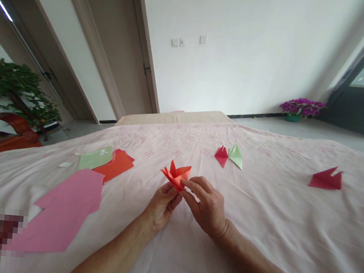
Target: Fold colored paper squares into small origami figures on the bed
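An orange-red folded paper piece point(180, 172), with several pointed flaps standing up, is held above the bed in the middle of the view. My left hand point(162, 205) pinches its lower edge from below. On its right side, the thumb and fingers of my right hand point(206, 202) close on the paper. Part of the lower fold is hidden behind my fingers. Beyond it lie a small red folded paper point(221, 156) and a light green folded paper point(236, 156), side by side. Farther right sits a dark red folded paper point(326, 179).
At left are pink paper sheets point(70, 211), orange paper point(115, 167) and a green paper pack point(95, 158). A pale flowered sheet point(257, 228) covers the surface. Behind stand a door point(114, 41), a leafy plant point(12, 85) and purple flowers point(302, 107).
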Available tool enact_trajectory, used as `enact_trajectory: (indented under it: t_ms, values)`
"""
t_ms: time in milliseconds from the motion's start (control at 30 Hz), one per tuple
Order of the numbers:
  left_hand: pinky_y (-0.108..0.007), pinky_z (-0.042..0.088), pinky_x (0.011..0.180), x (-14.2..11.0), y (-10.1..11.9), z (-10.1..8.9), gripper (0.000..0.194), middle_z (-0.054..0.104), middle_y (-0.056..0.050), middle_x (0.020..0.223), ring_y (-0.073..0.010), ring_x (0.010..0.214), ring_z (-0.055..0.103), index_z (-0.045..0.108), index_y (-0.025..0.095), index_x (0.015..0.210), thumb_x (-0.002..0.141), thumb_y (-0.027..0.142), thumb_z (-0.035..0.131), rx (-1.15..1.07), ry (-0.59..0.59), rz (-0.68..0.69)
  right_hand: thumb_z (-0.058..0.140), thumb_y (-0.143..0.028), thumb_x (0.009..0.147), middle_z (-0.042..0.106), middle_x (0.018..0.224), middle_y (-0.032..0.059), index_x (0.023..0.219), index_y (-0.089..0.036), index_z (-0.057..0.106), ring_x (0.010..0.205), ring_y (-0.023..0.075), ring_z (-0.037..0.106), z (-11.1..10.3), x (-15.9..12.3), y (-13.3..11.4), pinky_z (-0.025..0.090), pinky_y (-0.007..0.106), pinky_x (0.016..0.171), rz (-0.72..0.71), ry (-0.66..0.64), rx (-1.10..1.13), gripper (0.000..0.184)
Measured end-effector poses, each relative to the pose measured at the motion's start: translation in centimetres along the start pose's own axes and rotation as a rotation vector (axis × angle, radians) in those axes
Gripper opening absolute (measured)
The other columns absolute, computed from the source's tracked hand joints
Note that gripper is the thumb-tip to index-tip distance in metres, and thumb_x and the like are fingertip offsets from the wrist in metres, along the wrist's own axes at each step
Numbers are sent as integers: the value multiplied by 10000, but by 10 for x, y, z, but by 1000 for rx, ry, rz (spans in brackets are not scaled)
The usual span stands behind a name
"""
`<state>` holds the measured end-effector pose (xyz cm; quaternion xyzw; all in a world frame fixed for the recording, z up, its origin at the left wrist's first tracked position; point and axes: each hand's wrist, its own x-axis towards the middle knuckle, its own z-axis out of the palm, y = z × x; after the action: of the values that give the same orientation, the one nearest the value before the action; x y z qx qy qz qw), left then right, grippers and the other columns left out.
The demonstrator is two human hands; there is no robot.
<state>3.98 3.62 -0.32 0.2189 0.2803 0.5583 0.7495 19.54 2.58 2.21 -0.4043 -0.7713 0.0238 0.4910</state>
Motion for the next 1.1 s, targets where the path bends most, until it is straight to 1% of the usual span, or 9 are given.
enact_trajectory:
  t_ms: [167,333,433,567,633,733,867,1100]
  values:
    - [-130,577,655,-3,-2,3,330,730,-16,825,-83,690,693,705,125,914,621,154,855,43,47,43,514,-274,946,658,953,49,1153,-260,650,819,140,626,-3,0,-2,477,237,696,27,-35,19,248]
    - [-140,557,610,-5,-2,7,319,725,-36,795,-109,714,687,707,115,890,623,203,857,127,75,145,600,-382,884,647,955,68,1197,-224,622,828,170,619,-3,-2,-3,477,263,686,-11,-43,-41,350]
    - [-156,557,613,-7,-3,9,334,721,-32,794,-111,705,679,709,121,890,608,212,864,144,100,173,597,-387,883,642,943,69,1174,-231,635,818,177,608,-2,-2,-5,468,269,675,16,-50,-87,332]
    - [-187,569,668,-9,-5,10,349,724,-29,847,-104,718,673,707,137,953,641,208,846,177,89,170,560,-335,912,629,920,58,1177,-267,645,805,168,591,-2,-1,-7,459,259,665,54,-66,-91,287]
    - [-189,568,670,-9,-6,10,348,725,-29,857,-103,722,671,707,143,965,650,207,840,188,88,174,552,-313,918,622,919,57,1197,-274,637,807,166,586,-2,-1,-7,464,261,673,49,-50,-69,294]
    - [-190,565,654,-8,-6,9,316,720,-23,836,-100,699,663,713,142,914,638,218,847,192,101,199,558,-297,915,622,939,62,1236,-268,613,823,168,584,0,-2,-7,481,271,695,32,2,-41,327]
    - [-215,567,659,-9,-7,9,315,728,-42,839,-120,710,670,722,131,873,613,244,860,220,133,216,568,-254,912,635,941,55,1248,-291,605,820,165,581,3,-4,-5,487,281,709,6,56,-18,340]
    - [-197,548,583,-12,-8,15,290,726,-32,737,-114,632,657,733,129,784,558,238,879,294,271,229,566,-226,914,647,953,50,1269,-323,594,812,171,568,3,-5,-5,479,292,711,6,69,-16,368]
